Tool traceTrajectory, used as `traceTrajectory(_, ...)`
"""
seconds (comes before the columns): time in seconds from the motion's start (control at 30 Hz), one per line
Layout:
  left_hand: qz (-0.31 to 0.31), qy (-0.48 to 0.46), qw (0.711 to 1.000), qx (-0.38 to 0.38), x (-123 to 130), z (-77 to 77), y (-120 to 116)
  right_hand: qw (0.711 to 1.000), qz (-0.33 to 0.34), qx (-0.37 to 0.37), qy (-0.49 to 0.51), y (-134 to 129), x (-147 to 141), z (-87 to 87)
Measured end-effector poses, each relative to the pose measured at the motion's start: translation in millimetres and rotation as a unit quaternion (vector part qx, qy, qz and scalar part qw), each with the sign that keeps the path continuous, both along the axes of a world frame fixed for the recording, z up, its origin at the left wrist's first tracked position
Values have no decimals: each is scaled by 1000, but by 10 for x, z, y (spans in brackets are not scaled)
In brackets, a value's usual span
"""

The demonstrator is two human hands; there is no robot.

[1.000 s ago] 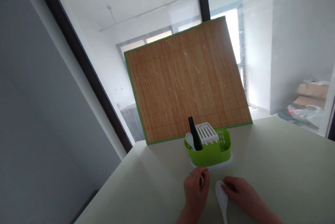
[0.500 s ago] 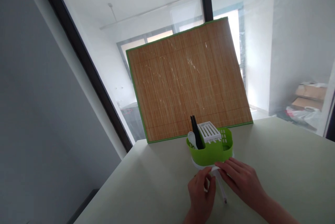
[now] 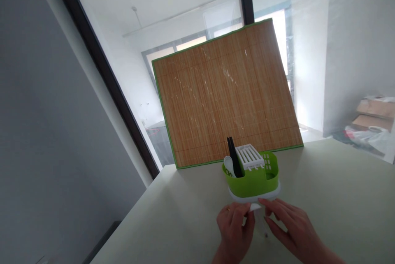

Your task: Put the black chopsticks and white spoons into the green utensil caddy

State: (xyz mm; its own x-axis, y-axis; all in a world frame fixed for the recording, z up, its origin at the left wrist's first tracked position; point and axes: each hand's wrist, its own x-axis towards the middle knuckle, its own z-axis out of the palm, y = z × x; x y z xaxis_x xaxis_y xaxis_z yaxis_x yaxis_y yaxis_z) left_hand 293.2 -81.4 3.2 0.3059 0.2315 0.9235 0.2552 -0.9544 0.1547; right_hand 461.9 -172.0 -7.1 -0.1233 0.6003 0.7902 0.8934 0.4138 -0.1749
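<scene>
A small white piece [image 3: 255, 207] is pinched between the thumb and fingers of my left hand [image 3: 237, 229], just in front of the green basket. My right hand [image 3: 291, 225] has its index fingertip at the right end of this piece, its thumb apart below. Under the piece a thin, pale, see-through strip hangs down, blurred. The green basket [image 3: 251, 184] stands on a white base tray [image 3: 270, 194]; it holds a white spoon [image 3: 228, 165], black chopsticks [image 3: 234, 159] and a white slotted rack [image 3: 249, 156].
A bamboo mat [image 3: 228, 95] with green edging leans against the glass behind the basket. All of this is on a pale table [image 3: 185, 210]. Beyond the glass at the right lie cardboard boxes [image 3: 375, 110] and plastic bags.
Both hands have come slightly lower, away from the basket, with the white piece. My right thumb has parted from the piece. The view has shifted a little.
</scene>
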Motion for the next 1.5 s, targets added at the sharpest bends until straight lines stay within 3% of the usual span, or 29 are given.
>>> traceTrajectory(0.13,85,-80,993,20,-87,499,274,998,6,-30,50,-14,51,-199)
traceTrajectory(0.23,150,-149,977,30,-56,931,575,999,0,-41,22,5,23,-296)
traceTrajectory(0.3,176,-164,971,18,24,1106,777,999,8,-52,-14,16,-20,-315)
traceTrajectory(0.37,195,-142,971,-10,131,1152,951,997,16,-57,-38,20,-65,-308)
traceTrajectory(0.53,230,4,967,-110,352,896,1190,998,7,-41,-51,24,-129,-261)
traceTrajectory(0.67,236,111,951,-167,413,693,1229,997,0,-37,-65,27,-174,-243)
traceTrajectory(0.8,243,165,932,-214,418,592,1263,996,-1,-29,-82,55,-225,-273)
traceTrajectory(1.13,245,171,924,-238,426,479,1292,993,0,-47,-104,101,-241,-377)
traceTrajectory(1.3,232,59,942,-236,351,496,1150,997,-29,-66,-38,118,-153,-392)
traceTrajectory(1.4,194,-3,956,-219,225,288,930,992,-93,-80,39,126,-13,-429)
traceTrajectory(1.5,127,35,971,-202,87,-119,655,976,-158,-90,119,174,163,-501)
